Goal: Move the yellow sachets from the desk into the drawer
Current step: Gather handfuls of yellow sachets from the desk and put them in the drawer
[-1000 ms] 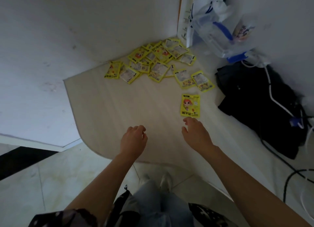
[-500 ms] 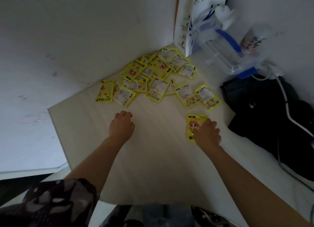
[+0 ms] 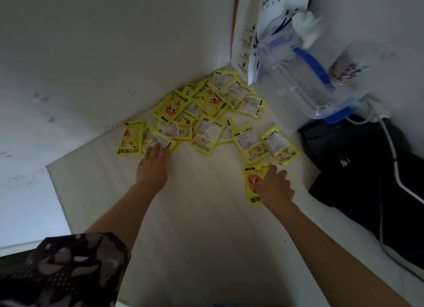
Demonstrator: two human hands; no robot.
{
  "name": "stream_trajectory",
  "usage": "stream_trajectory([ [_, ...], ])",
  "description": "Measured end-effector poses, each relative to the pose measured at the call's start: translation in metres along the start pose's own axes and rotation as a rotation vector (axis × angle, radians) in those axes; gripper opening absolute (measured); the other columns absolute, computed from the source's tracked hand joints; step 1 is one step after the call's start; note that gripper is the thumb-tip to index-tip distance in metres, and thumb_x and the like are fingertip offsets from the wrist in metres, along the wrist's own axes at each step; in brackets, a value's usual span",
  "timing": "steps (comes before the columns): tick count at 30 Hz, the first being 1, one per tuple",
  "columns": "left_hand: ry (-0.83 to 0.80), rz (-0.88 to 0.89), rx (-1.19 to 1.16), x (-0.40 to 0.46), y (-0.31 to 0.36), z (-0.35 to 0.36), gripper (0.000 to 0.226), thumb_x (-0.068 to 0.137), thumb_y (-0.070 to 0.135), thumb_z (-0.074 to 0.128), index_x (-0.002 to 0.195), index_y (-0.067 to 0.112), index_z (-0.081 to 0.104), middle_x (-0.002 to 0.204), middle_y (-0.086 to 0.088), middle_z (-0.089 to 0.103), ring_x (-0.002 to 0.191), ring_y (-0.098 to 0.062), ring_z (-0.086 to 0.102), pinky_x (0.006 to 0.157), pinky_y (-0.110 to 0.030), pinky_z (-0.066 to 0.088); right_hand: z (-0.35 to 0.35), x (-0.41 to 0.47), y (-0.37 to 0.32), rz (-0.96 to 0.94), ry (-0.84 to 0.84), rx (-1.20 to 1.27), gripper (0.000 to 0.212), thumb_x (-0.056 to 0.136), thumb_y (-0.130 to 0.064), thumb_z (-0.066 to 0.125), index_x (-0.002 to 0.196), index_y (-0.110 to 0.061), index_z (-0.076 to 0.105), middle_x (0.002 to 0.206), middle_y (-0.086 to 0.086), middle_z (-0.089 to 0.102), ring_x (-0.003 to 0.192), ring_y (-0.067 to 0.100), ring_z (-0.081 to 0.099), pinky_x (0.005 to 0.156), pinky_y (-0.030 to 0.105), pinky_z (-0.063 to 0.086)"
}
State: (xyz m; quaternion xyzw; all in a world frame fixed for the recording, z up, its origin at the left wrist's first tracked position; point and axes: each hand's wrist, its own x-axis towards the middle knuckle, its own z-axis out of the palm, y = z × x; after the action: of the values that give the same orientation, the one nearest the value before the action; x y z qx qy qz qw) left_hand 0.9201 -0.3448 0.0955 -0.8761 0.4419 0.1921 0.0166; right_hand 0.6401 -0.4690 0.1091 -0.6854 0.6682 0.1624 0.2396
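Several yellow sachets [image 3: 206, 114] lie in a loose pile in the far corner of the pale desk [image 3: 202, 215]. My left hand [image 3: 152, 166] reaches to the pile's left end, and its fingertips touch a face-down sachet [image 3: 158, 139]. One sachet with a cartoon face [image 3: 252, 180] lies apart, nearer to me on the right. My right hand [image 3: 275, 187] lies over its right half with bent fingers, the thumb on its face, and grips it. No drawer is in view.
A white coffee paper bag [image 3: 275, 15] leans in the back corner beside a clear plastic jug with a blue handle [image 3: 305, 77] and a cup [image 3: 344, 72]. A black bag [image 3: 367, 180] with white cables fills the desk's right side. White walls enclose the left and back.
The view has closed in on the desk. My left hand moved forward from the desk's middle to the pile's left end. My right hand stays on the lone sachet.
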Motion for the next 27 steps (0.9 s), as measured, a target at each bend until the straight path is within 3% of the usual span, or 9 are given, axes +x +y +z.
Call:
stream_trajectory([
  [3,0.076,-0.015,0.016,-0.012,0.008,0.014,0.060,0.081,-0.003,0.049,0.139,0.013,0.041,0.151,-0.012,0.034,0.136,-0.036,0.033,0.104,-0.048,0.038,-0.005,0.005,-0.003,-0.043,-0.001,0.014,0.076,0.082,-0.045,0.068,0.137,-0.015,0.025,0.133,0.015,0.040,0.120,0.035,0.047,0.094,0.047,0.043],
  [5,0.130,0.042,0.066,-0.020,0.014,0.023,0.054,0.077,-0.001,0.056,0.129,0.013,0.051,0.133,-0.015,0.051,0.115,-0.042,0.049,0.094,-0.051,0.044,-0.006,0.009,-0.006,-0.056,-0.021,0.027,0.079,0.081,-0.045,0.070,0.138,-0.013,0.026,0.134,0.014,0.043,0.122,0.034,0.047,0.095,0.047,0.043],
  [7,0.158,0.067,0.098,-0.025,0.020,0.027,0.045,0.080,0.005,0.060,0.124,0.014,0.055,0.118,-0.014,0.057,0.104,-0.042,0.053,0.088,-0.052,0.046,-0.009,0.012,-0.008,-0.053,-0.052,0.043,0.077,0.080,-0.042,0.072,0.136,-0.009,0.030,0.134,0.013,0.045,0.124,0.034,0.047,0.097,0.048,0.043],
  [9,0.137,0.054,0.065,-0.026,0.024,0.023,0.044,0.083,0.011,0.061,0.125,0.016,0.053,0.119,-0.012,0.056,0.108,-0.041,0.052,0.089,-0.052,0.045,-0.011,0.014,-0.008,-0.045,-0.068,0.055,0.075,0.078,-0.041,0.074,0.132,-0.007,0.034,0.132,0.013,0.047,0.123,0.034,0.048,0.097,0.049,0.044],
  [12,0.090,0.092,0.017,-0.019,0.020,0.011,0.059,0.081,0.019,0.064,0.136,0.016,0.044,0.138,-0.009,0.045,0.123,-0.037,0.041,0.098,-0.051,0.039,-0.012,0.015,-0.006,-0.069,-0.083,0.032,0.071,0.078,-0.042,0.074,0.129,-0.008,0.038,0.130,0.014,0.047,0.122,0.033,0.047,0.096,0.046,0.044],
  [15,0.007,0.161,0.032,-0.008,0.008,-0.001,0.088,0.080,0.033,0.070,0.151,0.016,0.020,0.156,-0.005,0.024,0.141,-0.033,0.022,0.112,-0.048,0.026,-0.013,0.014,-0.004,-0.107,-0.093,0.018,0.071,0.077,-0.042,0.075,0.129,-0.008,0.039,0.129,0.015,0.047,0.122,0.034,0.046,0.095,0.044,0.044],
  [18,-0.072,0.148,0.046,0.002,0.000,-0.005,0.100,0.080,0.041,0.070,0.154,0.019,0.005,0.156,-0.004,0.023,0.146,-0.029,0.012,0.117,-0.048,0.016,-0.014,0.012,-0.005,-0.131,-0.086,0.024,0.067,0.078,-0.039,0.075,0.126,-0.008,0.039,0.126,0.015,0.048,0.119,0.034,0.048,0.093,0.044,0.047],
  [22,-0.049,0.133,0.073,0.003,0.000,-0.006,0.100,0.077,0.045,0.072,0.153,0.022,0.011,0.147,-0.007,0.036,0.139,-0.032,0.023,0.114,-0.047,0.020,-0.011,0.009,-0.006,-0.140,-0.111,0.106,0.065,0.080,-0.031,0.072,0.130,-0.012,0.034,0.123,0.013,0.056,0.113,0.034,0.056,0.093,0.048,0.048],
  [27,-0.021,0.078,0.100,0.001,-0.002,-0.008,0.083,0.070,0.052,0.075,0.140,0.026,0.038,0.131,-0.004,0.048,0.131,-0.029,0.032,0.112,-0.049,0.020,-0.016,0.010,-0.006,-0.215,-0.086,0.136,0.056,0.082,-0.029,0.070,0.125,-0.015,0.038,0.113,0.012,0.059,0.105,0.036,0.058,0.087,0.048,0.049],
])
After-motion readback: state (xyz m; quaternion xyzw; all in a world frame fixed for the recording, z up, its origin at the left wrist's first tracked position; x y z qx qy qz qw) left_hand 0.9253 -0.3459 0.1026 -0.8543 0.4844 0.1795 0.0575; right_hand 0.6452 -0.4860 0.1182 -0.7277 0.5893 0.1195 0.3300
